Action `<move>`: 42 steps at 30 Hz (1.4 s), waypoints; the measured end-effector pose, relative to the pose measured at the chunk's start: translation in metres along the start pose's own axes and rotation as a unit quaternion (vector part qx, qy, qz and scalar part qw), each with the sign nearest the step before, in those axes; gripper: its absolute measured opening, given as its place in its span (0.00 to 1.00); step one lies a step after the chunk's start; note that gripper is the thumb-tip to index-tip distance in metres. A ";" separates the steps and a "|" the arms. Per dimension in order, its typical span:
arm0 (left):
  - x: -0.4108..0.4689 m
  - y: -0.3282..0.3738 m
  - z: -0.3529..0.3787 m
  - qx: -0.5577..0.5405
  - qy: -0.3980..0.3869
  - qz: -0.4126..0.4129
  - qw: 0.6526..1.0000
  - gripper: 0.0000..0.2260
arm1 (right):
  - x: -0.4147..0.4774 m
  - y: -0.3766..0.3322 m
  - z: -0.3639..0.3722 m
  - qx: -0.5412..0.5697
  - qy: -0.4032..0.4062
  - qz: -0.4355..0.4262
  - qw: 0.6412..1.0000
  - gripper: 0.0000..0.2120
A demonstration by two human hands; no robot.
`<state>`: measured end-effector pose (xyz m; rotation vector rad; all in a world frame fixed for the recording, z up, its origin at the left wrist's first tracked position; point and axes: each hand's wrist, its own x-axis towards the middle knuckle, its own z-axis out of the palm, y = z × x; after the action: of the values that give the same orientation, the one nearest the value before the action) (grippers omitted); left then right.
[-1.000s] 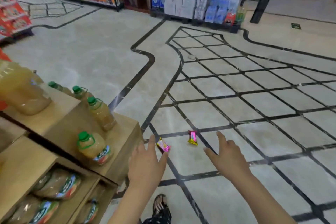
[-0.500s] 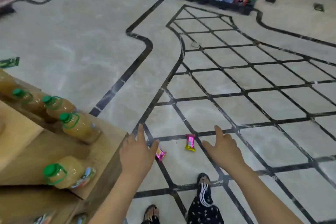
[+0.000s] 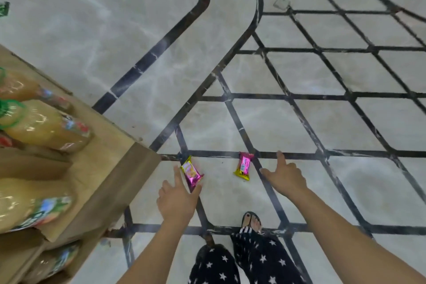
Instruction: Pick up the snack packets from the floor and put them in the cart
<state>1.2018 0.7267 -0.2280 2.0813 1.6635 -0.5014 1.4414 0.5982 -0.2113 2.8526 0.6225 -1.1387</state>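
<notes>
Two small pink and yellow snack packets lie on the tiled floor. The left packet (image 3: 191,172) sits just beyond the fingertips of my left hand (image 3: 178,198), which hovers over it with fingers spread and holds nothing. The right packet (image 3: 244,165) lies a short way left of my right hand (image 3: 284,176), which is also spread and empty, its index finger pointing forward. No cart is in view.
A wooden display stand (image 3: 110,168) with juice bottles (image 3: 43,127) fills the left side, its corner close to the left packet. My feet (image 3: 252,222) and star-print trousers are at the bottom. A small pale scrap (image 3: 281,4) lies farther off on the floor.
The view has tilted down and closer to the floor. Both hands have reached nearer to the packets, the left one now almost over the left packet.
</notes>
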 end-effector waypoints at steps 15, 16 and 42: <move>0.270 -0.040 0.354 0.034 0.020 -0.052 0.998 0.47 | 0.318 0.054 0.304 -0.052 0.017 -0.023 0.998 0.53; 0.280 -0.042 0.365 0.024 0.024 -0.052 0.998 0.47 | 0.329 0.055 0.313 -0.046 0.020 -0.012 0.999 0.53; 0.222 -0.008 0.214 -0.172 0.087 0.046 0.980 0.35 | 0.241 -0.013 0.221 0.071 0.072 -0.124 0.987 0.44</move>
<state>1.2390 0.7958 -0.5268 1.9742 1.6030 0.0030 1.4488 0.6635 -0.5318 3.0684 0.9665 -1.0483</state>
